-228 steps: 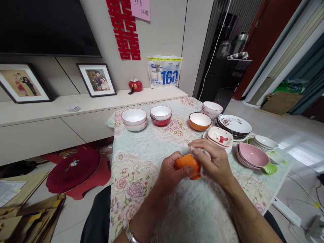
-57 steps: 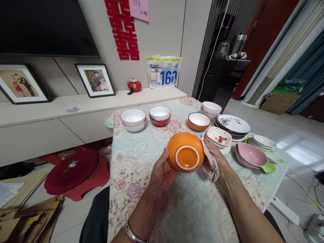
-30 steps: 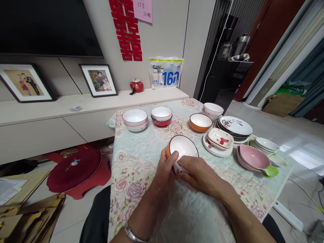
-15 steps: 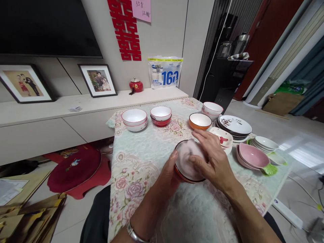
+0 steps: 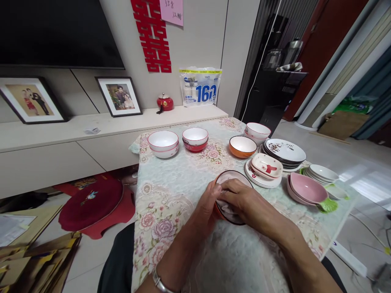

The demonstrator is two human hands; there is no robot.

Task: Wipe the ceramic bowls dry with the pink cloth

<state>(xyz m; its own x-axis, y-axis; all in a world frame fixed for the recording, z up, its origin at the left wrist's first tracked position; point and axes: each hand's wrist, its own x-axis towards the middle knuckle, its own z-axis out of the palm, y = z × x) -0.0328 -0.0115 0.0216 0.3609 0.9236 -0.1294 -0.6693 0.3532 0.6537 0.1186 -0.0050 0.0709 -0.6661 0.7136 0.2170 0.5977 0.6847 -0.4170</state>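
An orange bowl with a dark rim is tilted toward me over the near part of the table. My left hand grips its left side, thumb at the rim and fingers mostly hidden beneath. Inside the bowl my right hand presses a pale, thin cloth, its fingers curled over it. The hand hides much of this cloth. Just beyond stands another orange bowl. To the right, small cream dishes with a red pattern rest on a stack of white plates.
Farther back on the flowered tablecloth are stacked white bowls, a white bowl on a red one and more bowls. Dark-edged plates, pink bowls and small pale bowls line the right side.
My right hand has moved down into the bowl, its fingers now curled over the cloth. The small dishes it partly covered now show fully. My left hand keeps its grip.
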